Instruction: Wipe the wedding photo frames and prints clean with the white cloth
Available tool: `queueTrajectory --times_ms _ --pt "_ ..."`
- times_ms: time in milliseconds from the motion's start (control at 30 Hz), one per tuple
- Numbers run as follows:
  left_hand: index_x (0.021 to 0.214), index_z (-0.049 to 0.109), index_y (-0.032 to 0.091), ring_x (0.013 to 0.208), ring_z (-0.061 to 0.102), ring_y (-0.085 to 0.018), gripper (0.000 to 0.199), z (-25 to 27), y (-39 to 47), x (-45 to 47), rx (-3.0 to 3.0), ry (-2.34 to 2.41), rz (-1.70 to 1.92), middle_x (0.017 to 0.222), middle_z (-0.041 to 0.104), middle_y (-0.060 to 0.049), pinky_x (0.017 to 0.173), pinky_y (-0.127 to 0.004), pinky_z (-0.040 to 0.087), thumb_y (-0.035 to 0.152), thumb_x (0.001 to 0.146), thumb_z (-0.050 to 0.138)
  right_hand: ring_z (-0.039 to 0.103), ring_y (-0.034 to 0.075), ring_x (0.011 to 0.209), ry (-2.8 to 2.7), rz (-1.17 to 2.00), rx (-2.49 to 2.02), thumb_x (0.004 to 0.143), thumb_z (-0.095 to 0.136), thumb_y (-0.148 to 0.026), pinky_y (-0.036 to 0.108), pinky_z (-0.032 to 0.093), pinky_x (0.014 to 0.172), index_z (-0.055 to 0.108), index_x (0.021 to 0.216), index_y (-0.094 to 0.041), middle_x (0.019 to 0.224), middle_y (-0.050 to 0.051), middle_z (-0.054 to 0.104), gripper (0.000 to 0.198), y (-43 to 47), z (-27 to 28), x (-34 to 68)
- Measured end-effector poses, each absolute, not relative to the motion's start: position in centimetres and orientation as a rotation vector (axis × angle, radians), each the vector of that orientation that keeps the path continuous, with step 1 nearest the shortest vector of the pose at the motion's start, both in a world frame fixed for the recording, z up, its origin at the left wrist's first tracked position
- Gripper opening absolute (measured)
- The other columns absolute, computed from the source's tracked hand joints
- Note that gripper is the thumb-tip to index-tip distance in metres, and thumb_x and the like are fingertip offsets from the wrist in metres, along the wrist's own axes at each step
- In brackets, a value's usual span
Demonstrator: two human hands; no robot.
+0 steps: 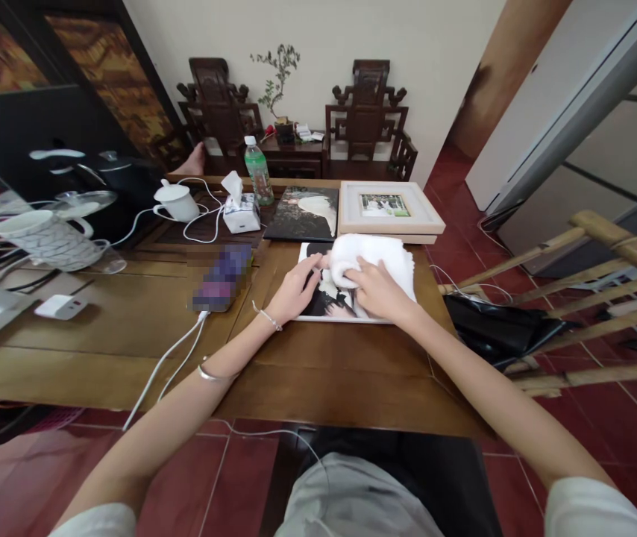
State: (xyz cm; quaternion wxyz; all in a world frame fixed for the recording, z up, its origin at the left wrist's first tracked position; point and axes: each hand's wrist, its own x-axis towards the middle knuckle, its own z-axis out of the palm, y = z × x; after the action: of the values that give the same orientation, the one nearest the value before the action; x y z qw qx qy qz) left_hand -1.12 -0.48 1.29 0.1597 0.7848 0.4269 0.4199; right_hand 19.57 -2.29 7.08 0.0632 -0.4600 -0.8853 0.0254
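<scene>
A photo panel [330, 302] with white edges lies flat on the wooden table, showing a figure in black and white. My left hand [295, 289] rests on its left side, fingers stretched out and holding nothing. Over the panel's right part is a folded white towel [386, 257], which my right hand [377, 289] grips and presses on the surface. The towel hides much of the picture. Behind it lie a dark photo panel [301, 212] and a light wooden picture frame [391, 225], side by side.
A phone [222, 280] with a white cable lies left of the panel. Beyond it stand a tissue box [242, 214], a green-labelled bottle [259, 171], a lidded white cup [177, 201] and a patterned mug [47, 239]. A bamboo rack [614, 242] stands right of the table.
</scene>
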Motion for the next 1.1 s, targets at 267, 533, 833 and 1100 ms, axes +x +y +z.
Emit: queueTrajectory --times_ms 267,533,833,1100 --pt "0.135 0.042 0.027 0.118 0.058 -0.027 0.045 3.5 -2.0 -2.2 1.695 1.044 1.809 0.148 0.038 -0.011 0.07 -0.029 0.06 0.05 0.098 0.035 0.022 0.04 0.141 -2.638 -0.224 -1.0 0.084 0.063 -0.034 0.067 0.018 0.108 0.066 0.107 -0.019 0.154 0.012 0.031 0.028 -7.4 5.2 16.2" --pt "0.122 0.045 0.026 0.119 0.055 -0.028 0.039 3.8 -1.6 -1.8 1.454 0.902 1.948 0.141 0.042 -0.011 0.057 -0.025 0.06 0.051 0.092 0.048 0.056 0.027 0.119 -2.09 -0.325 -0.784 0.085 0.055 -0.012 0.043 0.05 0.096 0.063 0.077 -0.02 0.119 0.011 0.067 0.014 -7.0 7.6 19.8" --pt "0.112 0.061 0.012 0.103 0.065 -0.026 0.044 3.2 -2.3 0.1 0.982 0.628 0.951 0.118 0.064 -0.017 0.087 -0.038 0.055 0.049 0.089 0.056 0.057 0.023 0.115 -0.859 0.363 -0.713 0.073 0.071 -0.024 0.05 0.044 0.103 0.051 0.127 -0.024 0.119 0.003 0.06 0.057 -6.9 11.6 20.8" --pt "0.106 0.06 0.016 0.091 0.069 -0.016 0.016 3.2 -2.8 1.1 0.593 0.735 1.299 0.103 0.072 -0.006 0.09 -0.03 0.054 0.019 0.096 0.048 0.06 0.022 0.11 -0.689 0.8 -0.772 0.075 0.068 -0.033 0.046 0.045 0.102 0.053 0.117 -0.018 0.119 0.007 0.062 0.047 -5.4 9.2 22.1"
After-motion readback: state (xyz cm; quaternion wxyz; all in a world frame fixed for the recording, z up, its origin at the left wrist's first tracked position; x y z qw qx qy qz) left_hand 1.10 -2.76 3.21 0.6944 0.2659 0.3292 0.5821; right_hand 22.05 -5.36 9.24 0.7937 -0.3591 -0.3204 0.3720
